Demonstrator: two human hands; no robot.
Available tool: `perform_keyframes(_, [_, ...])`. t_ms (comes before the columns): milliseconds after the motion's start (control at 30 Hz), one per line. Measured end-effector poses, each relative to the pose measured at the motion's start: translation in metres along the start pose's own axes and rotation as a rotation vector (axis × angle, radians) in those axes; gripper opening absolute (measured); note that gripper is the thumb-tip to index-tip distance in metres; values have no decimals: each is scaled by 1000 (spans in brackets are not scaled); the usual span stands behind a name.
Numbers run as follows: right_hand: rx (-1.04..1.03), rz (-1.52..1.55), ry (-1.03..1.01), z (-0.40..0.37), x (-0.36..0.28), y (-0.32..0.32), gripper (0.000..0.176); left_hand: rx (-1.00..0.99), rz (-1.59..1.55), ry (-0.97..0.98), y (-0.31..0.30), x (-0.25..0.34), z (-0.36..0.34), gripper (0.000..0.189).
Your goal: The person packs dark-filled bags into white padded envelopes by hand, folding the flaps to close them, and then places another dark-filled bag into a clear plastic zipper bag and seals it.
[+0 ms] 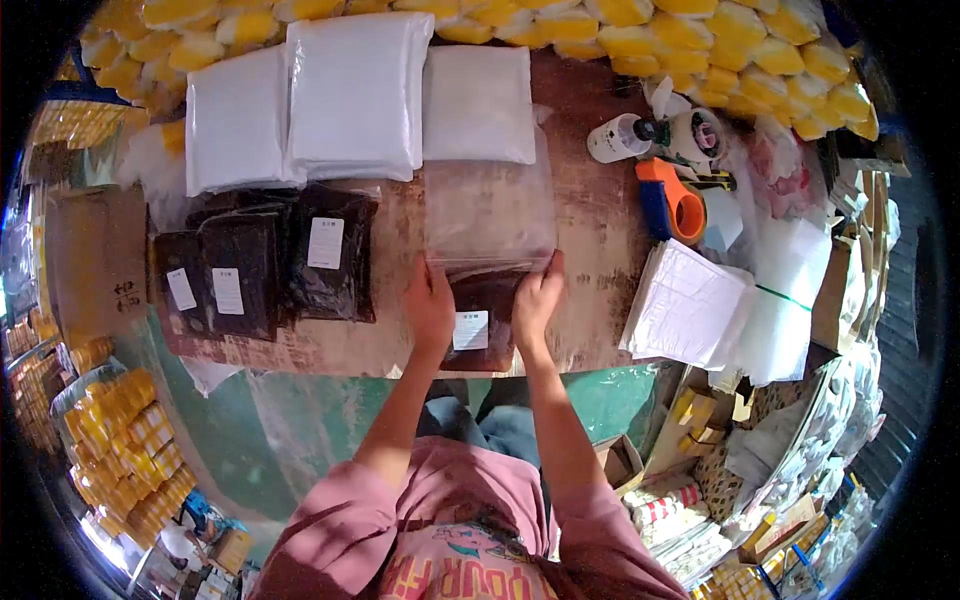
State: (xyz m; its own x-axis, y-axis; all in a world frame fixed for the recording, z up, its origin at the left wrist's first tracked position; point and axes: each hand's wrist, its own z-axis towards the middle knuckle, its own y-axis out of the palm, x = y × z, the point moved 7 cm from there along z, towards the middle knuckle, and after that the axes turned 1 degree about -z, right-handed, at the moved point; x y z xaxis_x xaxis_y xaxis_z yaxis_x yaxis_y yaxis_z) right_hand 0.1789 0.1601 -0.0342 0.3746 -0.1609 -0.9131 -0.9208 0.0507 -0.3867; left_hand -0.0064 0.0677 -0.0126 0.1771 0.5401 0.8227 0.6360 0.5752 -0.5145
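A clear plastic bag (490, 205) lies flat at the middle of the table, its far part under a white plastic-wrapped pack (478, 105). My left hand (428, 308) is closed on the bag's near left corner, and my right hand (538, 302) grips the near right corner. Between my wrists, a dark flat packet with a white label (485, 352) lies at the table's front edge; its far end overlaps the bag's near edge. Further left are several similar dark packets (335, 275), labels up.
Two more white packs (356, 100) stand behind the dark packets. To the right are a bottle (618, 138), an orange and blue tape dispenser (672, 200), a stack of white sheets (685, 300) and a plastic roll (785, 300). Yellow-filled bags (680, 40) line the back; a cardboard box (97, 260) is left.
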Motion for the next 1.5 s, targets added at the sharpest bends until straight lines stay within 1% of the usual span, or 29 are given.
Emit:
perform_keyframes(33, [-9,118,0,2,-16,1,20,-7,-130,-61,0,-8,0,32])
perform_keyframes(67, [13,156,-6,3,-30,2,18,-6,-259,-123,0,-15,0,33])
perform_keyframes(133, [-14,163,-26,2,-31,4,18,54,-479,-239,-2,-35,-7,34])
perform_keyframes(167, [-29,163,-35,0,-32,3,20,56,-515,-186,-6,-34,-8,33])
perform_keyframes(233, [-23,215,-29,-5,-34,-3,18,64,-594,-79,-13,-27,-8,30])
perform_keyframes(300, [19,246,-36,-10,-36,-11,17,19,-612,-93,-12,-30,-9,28])
perform_keyframes(333, [39,240,-2,-13,-38,-14,17,3,-636,-91,-11,-29,-8,27])
perform_keyframes(433, [29,376,52,-17,-36,-16,18,-29,-731,-74,-13,-23,-11,25])
perform_keyframes(467, [4,346,25,-18,-35,-16,19,-21,-757,-69,-16,-19,-13,25])
perform_keyframes(567, [8,441,-40,-23,-48,-15,19,7,-824,-39,-21,-15,-16,23])
perform_keyframes(600, [-6,450,-8,-24,-45,-16,21,11,-833,-38,-21,-19,-22,22])
perform_keyframes(700, [77,271,-75,-26,-36,-23,21,-3,-842,11,-19,-26,-25,20])
perform_keyframes(733, [129,288,-99,-27,-43,-23,20,-13,-841,35,-19,-23,-23,20])
perform_keyframes(833, [131,62,-56,-27,-49,-24,21,56,-793,2,-17,-14,-20,18])
perform_keyframes(867, [127,56,-16,-26,-45,-24,21,50,-784,-18,-16,-16,-18,18])
perform_keyframes(933, [109,147,1,-34,-50,-23,23,35,-770,-55,-14,-17,-14,17])
perform_keyframes(1033, [71,275,-21,-47,-55,-20,27,38,-891,-152,-15,-21,-18,17])
perform_keyframes(1067, [54,318,-36,-50,-56,-18,28,30,-851,-101,-18,-20,-17,17])
perform_keyframes(1167, [-57,219,-127,-47,-46,-16,34,2,-755,41,-22,-20,-15,19])
perform_keyframes(1200, [-89,182,-185,-46,-44,-18,35,-13,-742,82,-21,-17,-17,19])
perform_keyframes(1233, [-99,153,-121,-45,-38,-18,33,-29,-729,125,-20,-13,-18,20])
perform_keyframes(1267, [-102,94,-91,-47,-37,-19,30,12,-669,187,-23,-8,-22,21])
perform_keyframes(1300, [-103,33,-61,-48,-38,-20,29,24,-656,139,-21,-13,-25,21])
perform_keyframes(1333, [-93,-33,22,-50,-25,-20,29,37,-644,91,-18,-22,-29,21])
perform_keyframes(1367, [-84,-101,104,-51,-10,-20,33,52,-633,42,-15,-31,-33,21])
perform_keyframes(1400, [-34,-64,45,-52,-8,-19,38,58,-563,-2,-11,-38,-35,19])
perform_keyframes(1433, [-50,-148,33,-54,-3,-19,33,73,-425,-22,-8,-45,-39,18])
perform_keyframes(1500, [-60,-176,93,-57,7,-18,27,104,-145,-63,-5,-57,-47,19])
